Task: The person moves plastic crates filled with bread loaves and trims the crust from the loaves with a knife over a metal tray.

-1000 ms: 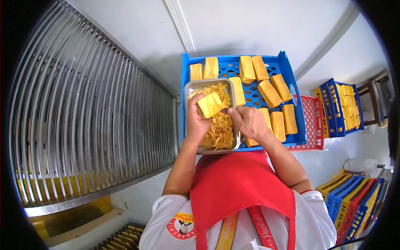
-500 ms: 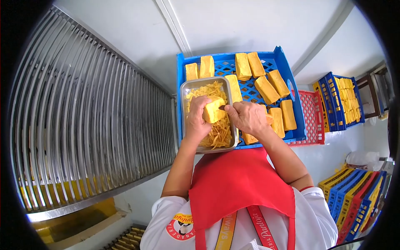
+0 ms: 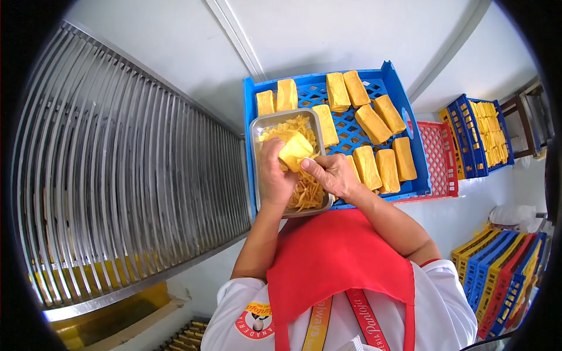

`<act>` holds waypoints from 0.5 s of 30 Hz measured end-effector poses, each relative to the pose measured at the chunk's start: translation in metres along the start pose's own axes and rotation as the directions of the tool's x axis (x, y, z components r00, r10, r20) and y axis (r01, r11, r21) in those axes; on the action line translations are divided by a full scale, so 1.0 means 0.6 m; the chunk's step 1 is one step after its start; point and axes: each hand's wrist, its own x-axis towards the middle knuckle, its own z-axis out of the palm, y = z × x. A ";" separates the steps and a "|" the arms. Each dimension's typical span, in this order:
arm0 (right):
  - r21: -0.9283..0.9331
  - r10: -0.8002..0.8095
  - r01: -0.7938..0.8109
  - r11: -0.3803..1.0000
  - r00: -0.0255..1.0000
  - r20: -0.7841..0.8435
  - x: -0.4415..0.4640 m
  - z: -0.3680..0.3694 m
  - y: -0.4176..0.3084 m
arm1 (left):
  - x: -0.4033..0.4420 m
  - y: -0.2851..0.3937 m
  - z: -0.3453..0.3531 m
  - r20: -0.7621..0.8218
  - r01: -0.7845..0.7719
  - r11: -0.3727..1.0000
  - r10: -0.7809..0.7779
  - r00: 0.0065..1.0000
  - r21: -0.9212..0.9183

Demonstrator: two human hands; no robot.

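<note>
A yellow block (image 3: 296,148) is gripped in my left hand (image 3: 276,174), above a metal pan (image 3: 253,169) of thin yellow-orange shavings (image 3: 307,193). My right hand (image 3: 333,175) is closed, with its thumb against the block's lower right edge. Earlier frames show a dark blade in that hand; now it is hidden. The pan rests on the left side of a blue crate (image 3: 252,99). Several yellow-orange blocks (image 3: 373,124) lie in the crate, behind and to the right of the pan.
A tall slatted metal rack (image 3: 134,169) stands at the left. Beyond the blue crate on the right is a red crate (image 3: 434,153), then a blue crate (image 3: 472,146) filled with yellow pieces. Stacked coloured crates (image 3: 497,275) stand at the lower right.
My left hand has tilted the block, and my right hand has moved slightly down and left against its edge. The blade seen before is now out of sight.
</note>
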 end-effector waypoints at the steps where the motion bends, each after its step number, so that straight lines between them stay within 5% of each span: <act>1: 0.003 -0.002 0.002 1.000 1.000 0.000 0.000 0.000 0.005 | 0.001 -0.006 -0.002 -0.007 0.067 0.997 -0.068 0.998 -0.033; 3: -0.450 -0.376 0.319 0.834 0.926 -0.040 0.001 -0.006 0.020 | 0.002 -0.030 -0.005 0.003 0.045 0.999 -0.045 0.999 -0.020; 7: -0.488 -0.209 0.199 0.850 0.977 0.034 -0.010 -0.013 0.053 | 0.053 -0.040 0.004 0.017 0.364 0.872 -0.379 0.925 -0.329; 12: -0.350 -0.170 0.173 0.921 0.985 0.040 -0.031 -0.071 0.088 | 0.164 -0.034 0.087 0.072 0.429 0.760 -0.455 0.888 -0.488; 13: -0.349 -0.160 0.161 0.923 0.987 0.030 -0.037 -0.090 0.086 | 0.179 -0.050 0.115 0.114 0.453 0.802 -0.447 0.887 -0.389; 15: -0.298 -0.089 0.076 0.952 0.996 -0.028 -0.048 -0.123 0.090 | 0.218 -0.067 0.174 0.030 0.211 0.975 -0.214 0.976 0.074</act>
